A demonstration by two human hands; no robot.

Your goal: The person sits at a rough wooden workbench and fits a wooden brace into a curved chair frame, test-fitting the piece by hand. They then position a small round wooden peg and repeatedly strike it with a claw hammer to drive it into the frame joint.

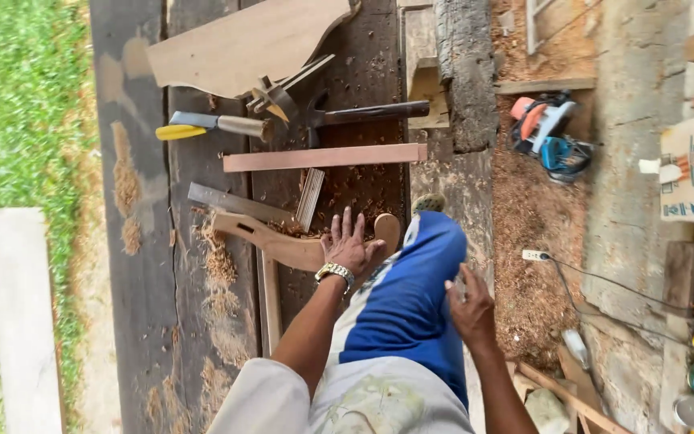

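A curved, pale carved wooden piece lies flat on the dark workbench; shavings surround it.

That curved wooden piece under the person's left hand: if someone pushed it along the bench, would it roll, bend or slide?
The curved wooden piece looks like solid sawn timber, so probably stiff. It lies flat under the left hand, so rolling seems unlikely. The wood shavings around it on the workbench may let it slide easily.
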